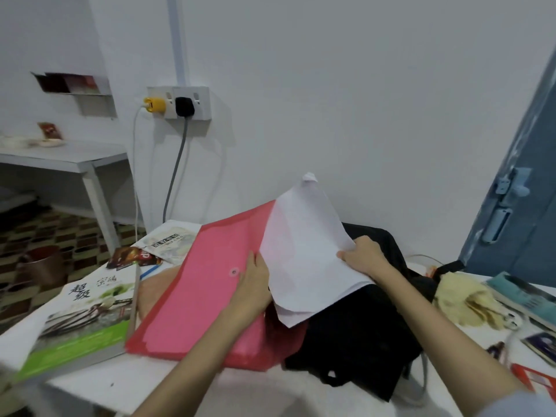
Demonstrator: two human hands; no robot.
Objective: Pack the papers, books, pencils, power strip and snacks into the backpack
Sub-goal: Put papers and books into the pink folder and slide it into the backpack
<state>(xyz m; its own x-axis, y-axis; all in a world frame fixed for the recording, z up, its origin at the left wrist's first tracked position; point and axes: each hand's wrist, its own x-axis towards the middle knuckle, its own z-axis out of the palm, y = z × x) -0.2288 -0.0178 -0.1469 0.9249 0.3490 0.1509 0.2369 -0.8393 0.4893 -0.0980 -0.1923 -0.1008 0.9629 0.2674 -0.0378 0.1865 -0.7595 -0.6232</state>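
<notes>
Papers, a loose white sheaf [304,245], stood tilted above the open mouth of the black fabric backpack [358,323], which lay on the white bench [135,383]. The right hand [365,255] gripped the sheaf's right edge, fingers curled round it. The left hand [254,284] held the red translucent plastic folder with a snap button [204,293], thumb on top near the sheaf's left edge; the folder slanted across the bench and overlapped the backpack's left side.

Left of the folder lay a thick book with a green and white cover [84,320], a dark snack packet [134,257] and a pale booklet [173,240] beyond it. Right of the backpack sat a crumpled yellow cloth [469,299] and a teal book [523,296] at the bench's edge.

Behind, a white wall carried a socket plate [179,102] with a yellow plug [152,104] and a black plug [183,106], cables hanging down. A white side table [66,159] stood at left over a chequered floor [60,233], and a blue door [523,188] stood at right.
</notes>
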